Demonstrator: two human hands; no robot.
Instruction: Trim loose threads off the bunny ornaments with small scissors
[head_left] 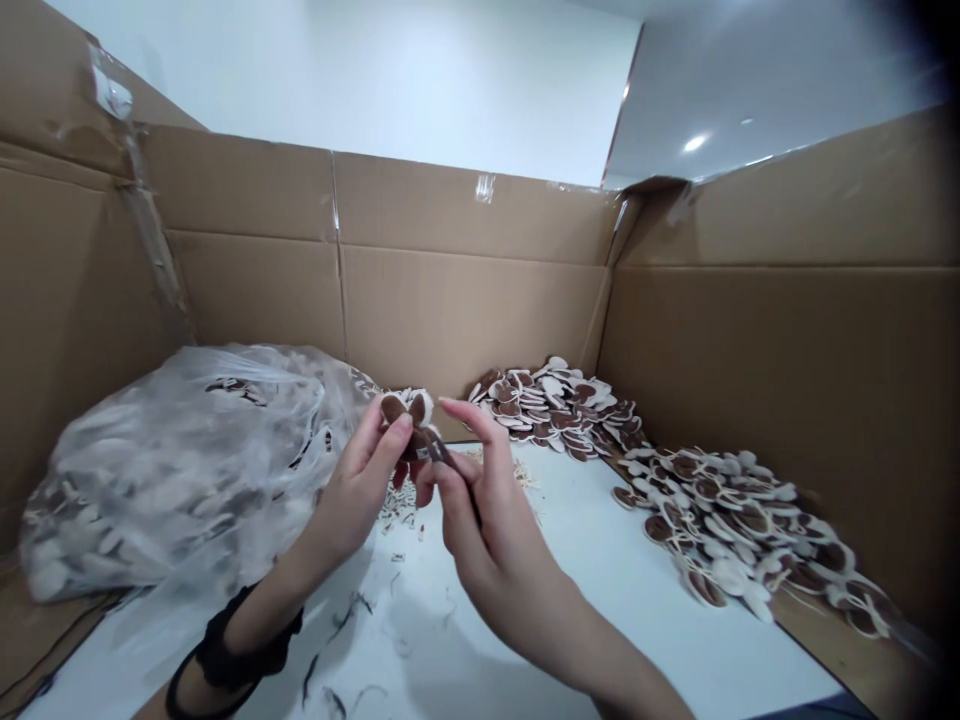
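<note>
My left hand pinches a small brown patch with white fuzzy edges between thumb and fingers. Two rounded, ear-like lobes of it stick up above the thumb. Close against its right side, my right hand grips a slim dark tool. The tip of that tool meets the patch's lower edge, and its kind is hard to make out. My right index finger is raised off the tool, while the other fingers wrap round it.
A clear plastic bag of similar pieces fills the left side. Brown-and-white pieces are heaped at the back, with another heap at right. Scraps litter the white table. Cardboard walls enclose it.
</note>
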